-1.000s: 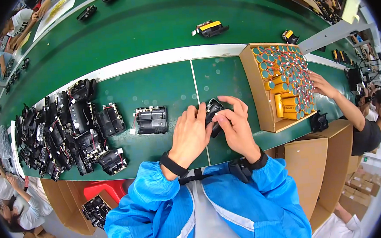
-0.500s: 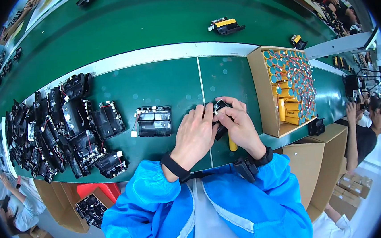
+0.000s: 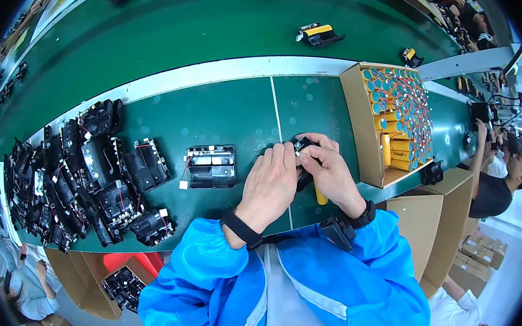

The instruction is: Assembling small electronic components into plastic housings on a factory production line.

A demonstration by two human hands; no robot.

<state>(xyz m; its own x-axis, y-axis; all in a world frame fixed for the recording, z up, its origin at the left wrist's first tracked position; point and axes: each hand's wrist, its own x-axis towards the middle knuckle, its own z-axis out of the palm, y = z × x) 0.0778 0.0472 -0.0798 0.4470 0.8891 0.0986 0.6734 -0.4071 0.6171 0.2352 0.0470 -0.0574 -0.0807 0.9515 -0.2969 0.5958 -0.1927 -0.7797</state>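
Note:
Both hands meet over the green bench, fingers bent around a small black plastic housing (image 3: 303, 179) that they mostly cover. My left hand (image 3: 269, 184) grips it from the left, fingertips close to those of the other hand. My right hand (image 3: 331, 173) pinches its upper right part. A yellow cylindrical battery (image 3: 320, 194) pokes out below the right hand; whether it is attached to the housing is hidden. To the left lies another black housing (image 3: 211, 167), face up, with two bays and a white connector on thin wires.
A heap of black housings (image 3: 99, 169) covers the bench's left side. At right stands a cardboard box (image 3: 360, 137) packed with yellow batteries. Beyond a white rail, a green belt (image 3: 214, 35) carries a housing with a yellow battery (image 3: 319, 34). Open cartons (image 3: 422, 230) flank me; other people work nearby.
The housing with the yellow battery on the far belt has shifted right. My hands stay almost in place, with only slight finger movement. A person at the right has moved an arm.

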